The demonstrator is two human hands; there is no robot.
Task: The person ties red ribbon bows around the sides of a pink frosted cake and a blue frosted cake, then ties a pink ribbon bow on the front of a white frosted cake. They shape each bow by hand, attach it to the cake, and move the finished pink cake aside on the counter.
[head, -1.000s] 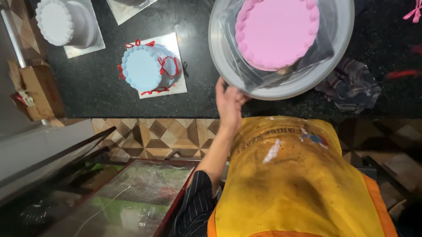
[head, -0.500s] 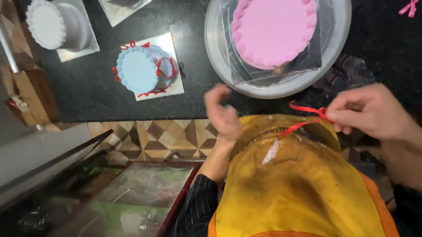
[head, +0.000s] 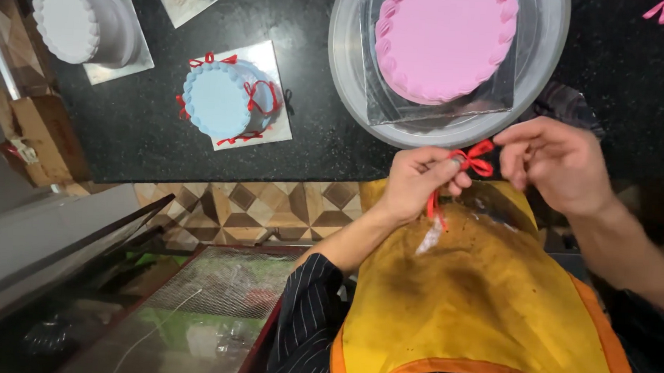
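I pinch the red ribbon [head: 470,160] between my left hand [head: 415,183] and right hand [head: 556,164], fingers clamped on it; I should keep both loops even.

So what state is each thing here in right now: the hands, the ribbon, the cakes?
Left hand: pinching the red ribbon, fingers closed on it.
Right hand: fingers at the ribbon's other side, gripping a loop.
Red ribbon: partly formed into a bow, tail hanging down.
Pink cake: plain, on a clear sheet on the turntable.
Blue cake: decorated with red bows.
White cake: undecorated, on a square board.
Yellow apron: worn, stained.
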